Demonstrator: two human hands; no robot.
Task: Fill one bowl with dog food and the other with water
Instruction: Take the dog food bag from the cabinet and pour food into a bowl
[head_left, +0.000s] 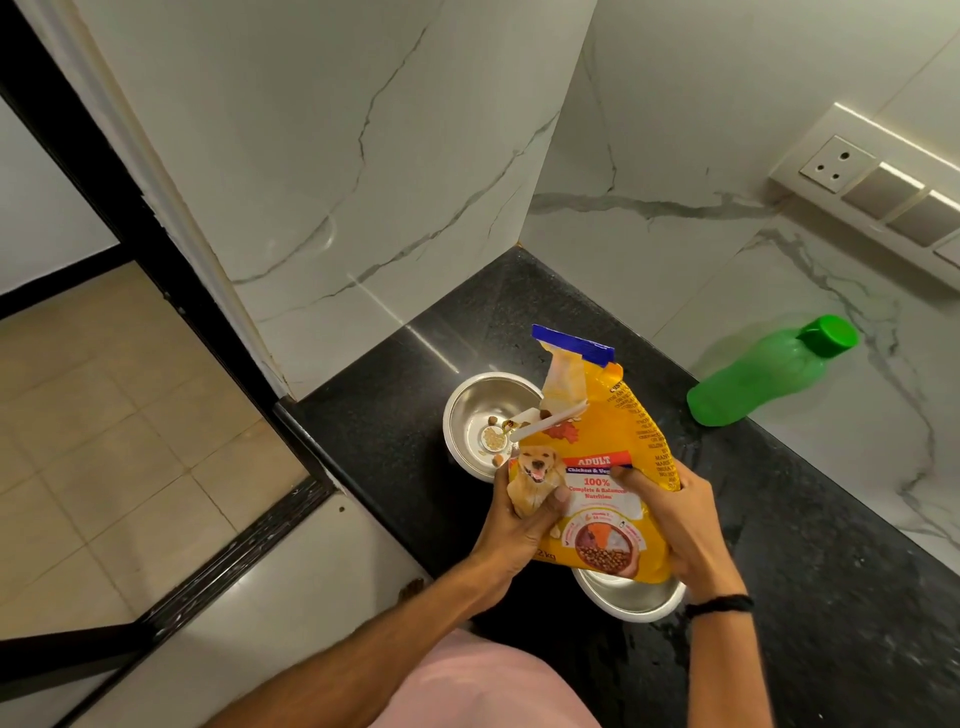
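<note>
Your left hand (524, 514) and right hand (670, 525) gripped the glossy yellow bag (608, 441). Brown kibble (492, 420) lay in the round steel bowl (467, 400).

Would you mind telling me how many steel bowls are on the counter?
2. The far bowl sits under the mouth of the dog food bag, holding a few kibbles; the near bowl is closer to the person, mostly hidden beneath the bag.
</note>
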